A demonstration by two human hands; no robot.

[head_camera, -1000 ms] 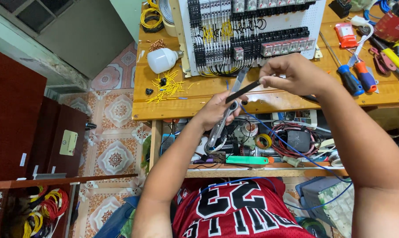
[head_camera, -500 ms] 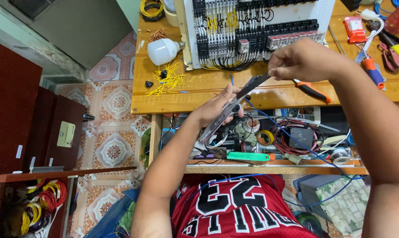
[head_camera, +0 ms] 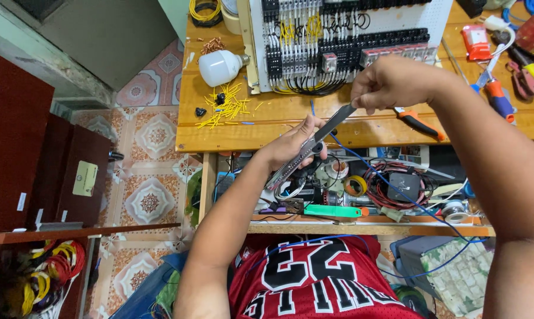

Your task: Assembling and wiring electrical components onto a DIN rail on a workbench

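- Coils of wire point(head_camera: 39, 277), yellow and red, lower left, on a shelf of a dark red cabinet point(head_camera: 19, 147).
- Patterned tiled floor point(head_camera: 149, 195) between cabinet and tabletop.
- Wooden tabletop point(head_camera: 231, 133); on its left part a white light bulb point(head_camera: 219, 67) lying on its side, with yellow wire offcuts point(head_camera: 225, 109) scattered just below it.
- Left hand point(head_camera: 293, 145), in front of the tabletop edge, its grip clamped round the handles of a grey wire stripper point(head_camera: 305, 153), which lies slantwise, head upward to the right.
- White control panel point(head_camera: 349, 41) at the back of the tabletop, fitted with rows of black terminal blocks and yellow and black wiring.
- Thin blue wire point(head_camera: 361, 162), running from the stripper's head down past the lower shelf toward the person's lap.
- Right hand point(head_camera: 397, 82), above the tabletop edge, fingers pinched together at the stripper's upper end; whether they grasp the tool's head or the wire there cannot be told.
- Orange-handled pliers point(head_camera: 420, 123) lying on the tabletop just below the right hand.
- Lower shelf point(head_camera: 367, 227) under the tabletop, crowded with tape rolls, red cable and a green-handled tool.
- Screwdrivers point(head_camera: 497, 97) and other hand tools at the tabletop's far right.
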